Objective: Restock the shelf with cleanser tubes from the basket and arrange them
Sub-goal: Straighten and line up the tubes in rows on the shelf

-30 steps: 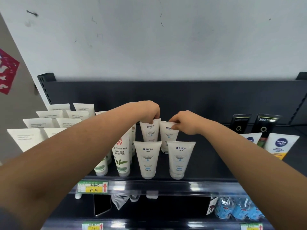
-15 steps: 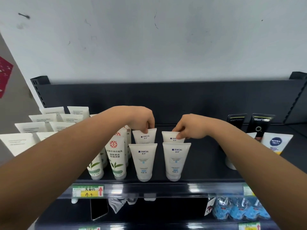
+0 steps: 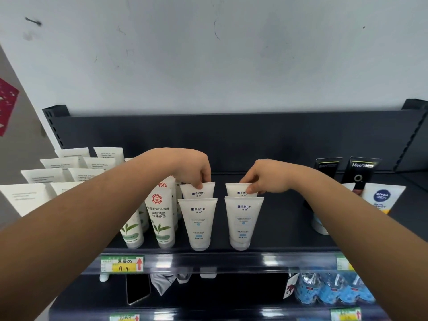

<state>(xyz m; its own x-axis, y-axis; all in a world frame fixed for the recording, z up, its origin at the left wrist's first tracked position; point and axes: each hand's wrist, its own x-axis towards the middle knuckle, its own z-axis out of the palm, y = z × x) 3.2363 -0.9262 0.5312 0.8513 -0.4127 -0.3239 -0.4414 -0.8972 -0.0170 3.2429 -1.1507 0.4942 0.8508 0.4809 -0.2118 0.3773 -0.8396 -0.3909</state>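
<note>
Four white cleanser tubes stand cap-down in two short rows on the dark shelf (image 3: 284, 230). My left hand (image 3: 193, 169) pinches the flat top of the rear left tube (image 3: 199, 192). The top of the rear right tube (image 3: 238, 190) is pinched by my right hand (image 3: 264, 177). In front of them stand the front left tube (image 3: 198, 222) and the front right tube (image 3: 243, 220), both upright and untouched. The basket is out of view.
Green-leaf tubes (image 3: 161, 216) stand just left of the white ones, and a block of plain white tubes (image 3: 67, 172) fills the far left. Black men's tubes (image 3: 357, 171) and a blue-logo tube (image 3: 382, 198) stand at right. Price tags line the shelf edge; blue packets (image 3: 333, 288) lie below.
Both rear tubes have been drawn forward and settled closer behind the front pair, and the two rows now stand a little further apart. My hands keep their pinch on the tube tops.
</note>
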